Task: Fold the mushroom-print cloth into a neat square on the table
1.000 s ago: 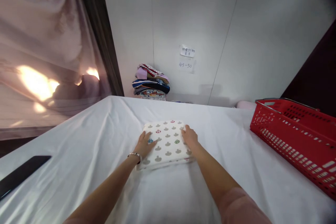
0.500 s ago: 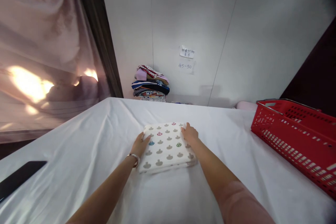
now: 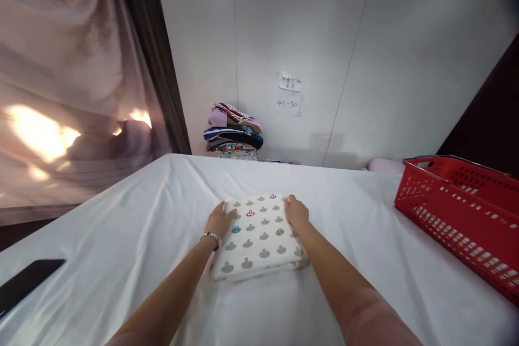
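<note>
A folded white cloth (image 3: 257,242) with grey mushroom prints, and a few red, blue and green ones, lies in the middle of the bed-like white surface. My left hand (image 3: 219,221) grips its left edge, thumb on top and the other fingers partly hidden along the side; a bracelet circles that wrist. On the far right corner, my right hand (image 3: 296,211) holds the cloth's edge, its fingertips partly out of sight. The cloth is flat, in a neat rectangle with several layers showing at the near edge.
A white sheet (image 3: 154,238) covers the table. To the right stands a red plastic basket (image 3: 454,211) with metal handles. Folded clothes (image 3: 233,132) are stacked beyond the far edge, by a wall with paper notes (image 3: 289,104). A dark flat object (image 3: 32,281) lies at left.
The folded cloth and both hands sit slightly lower in view, a little nearer to me. The view has shifted slightly too. Both hands keep their hold on the cloth's sides.
</note>
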A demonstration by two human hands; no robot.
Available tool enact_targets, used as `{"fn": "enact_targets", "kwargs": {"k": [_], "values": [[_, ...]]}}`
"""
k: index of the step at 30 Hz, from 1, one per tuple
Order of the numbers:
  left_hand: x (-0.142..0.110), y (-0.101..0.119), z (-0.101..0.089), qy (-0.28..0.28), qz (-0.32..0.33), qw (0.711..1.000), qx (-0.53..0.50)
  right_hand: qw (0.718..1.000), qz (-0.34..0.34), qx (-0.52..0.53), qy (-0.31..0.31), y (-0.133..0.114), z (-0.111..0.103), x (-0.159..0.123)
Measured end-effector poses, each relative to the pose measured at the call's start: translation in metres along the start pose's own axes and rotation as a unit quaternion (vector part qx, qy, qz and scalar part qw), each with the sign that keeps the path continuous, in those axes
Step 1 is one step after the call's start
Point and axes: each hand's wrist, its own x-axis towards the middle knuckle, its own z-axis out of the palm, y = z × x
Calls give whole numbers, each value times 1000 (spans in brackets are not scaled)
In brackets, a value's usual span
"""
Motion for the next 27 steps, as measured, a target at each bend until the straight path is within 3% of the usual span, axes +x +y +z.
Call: {"fn": "enact_targets", "kwargs": {"k": [3,6,12,16,19,22,27], "values": [[3,7,3,-16,46,997,52,1000,-4,1,7,0,2,0],[1,14,10,-73,120,984,110,1000,0,5,8,3,3,0],[-2,19,7,-97,120,980,126,1000,-5,8,6,0,-10,-8],[-24,21,9,-93,197,962,163,991,-125,6,44,-4,-3,-38],[-43,25,18,-121,267,938,187,981,-193,15,8,-2,11,-57],[-50,29,21,-140,268,932,199,983,-181,22,-23,1,16,-64],[-56,26,7,-161,266,936,164,985,-171,19,-33,5,8,-77]]}}
